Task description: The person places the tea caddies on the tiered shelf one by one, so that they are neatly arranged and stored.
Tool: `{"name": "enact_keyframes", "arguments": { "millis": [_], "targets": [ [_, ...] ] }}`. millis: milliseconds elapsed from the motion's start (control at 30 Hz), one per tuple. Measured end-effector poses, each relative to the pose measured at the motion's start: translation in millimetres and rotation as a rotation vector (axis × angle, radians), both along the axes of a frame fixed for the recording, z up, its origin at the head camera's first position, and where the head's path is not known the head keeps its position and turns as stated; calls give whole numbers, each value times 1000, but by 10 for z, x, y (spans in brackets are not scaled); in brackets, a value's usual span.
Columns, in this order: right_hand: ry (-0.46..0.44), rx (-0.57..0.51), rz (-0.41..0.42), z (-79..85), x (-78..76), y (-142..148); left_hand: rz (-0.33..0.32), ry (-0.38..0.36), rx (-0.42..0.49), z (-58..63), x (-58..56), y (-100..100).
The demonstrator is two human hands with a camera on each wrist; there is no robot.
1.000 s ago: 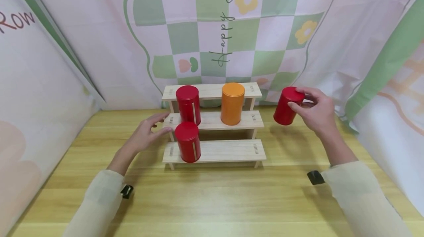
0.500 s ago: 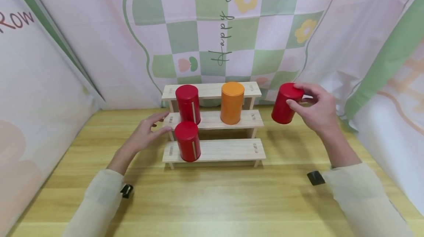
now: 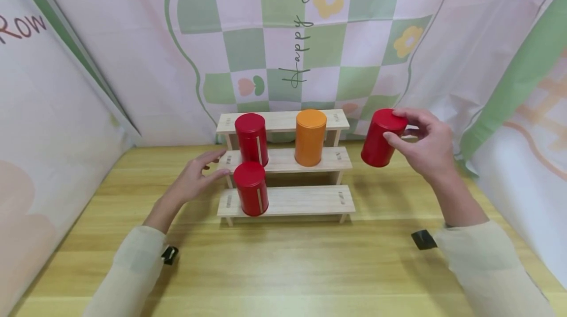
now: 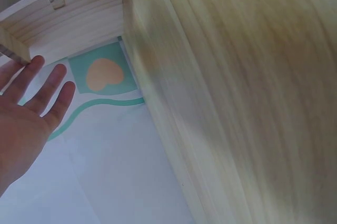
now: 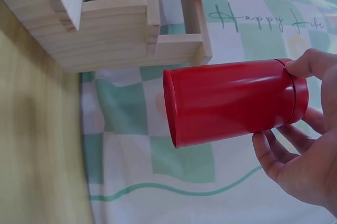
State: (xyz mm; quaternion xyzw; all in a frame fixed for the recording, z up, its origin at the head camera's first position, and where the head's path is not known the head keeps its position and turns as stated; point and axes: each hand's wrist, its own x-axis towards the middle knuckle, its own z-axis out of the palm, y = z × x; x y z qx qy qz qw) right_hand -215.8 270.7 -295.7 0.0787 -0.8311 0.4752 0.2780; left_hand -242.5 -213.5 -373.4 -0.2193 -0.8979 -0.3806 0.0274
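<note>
My right hand grips a red tin canister around its lid end. The tin hangs in the air, slightly tilted, to the right of a three-tier wooden shelf. In the right wrist view, thumb and fingers close on the lid of the red canister. My left hand rests at the left end of the middle tier; the left wrist view has its spread fingers against the wood. A red tin and an orange tin stand on the middle tier. Another red tin stands on the lowest tier.
The shelf stands on a wood-grain table, close to a patterned curtain behind it. Similar cloth hangs at the left and right sides. A black strap piece sticks out beside the right sleeve.
My right hand has shifted slightly left with the red canister, lifting it a little. My left hand and the tins on the shelf look unmoved.
</note>
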Motion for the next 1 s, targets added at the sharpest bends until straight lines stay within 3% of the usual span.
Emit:
{"name": "enact_keyframes", "arguments": {
  "millis": [633,1000],
  "targets": [
    [111,-39,90,130,161,-159,-11,12,11,-18,-6,-8],
    [74,-66,143,136,205,-252,-13,17,15,-25,-9,-12]
  ]
}}
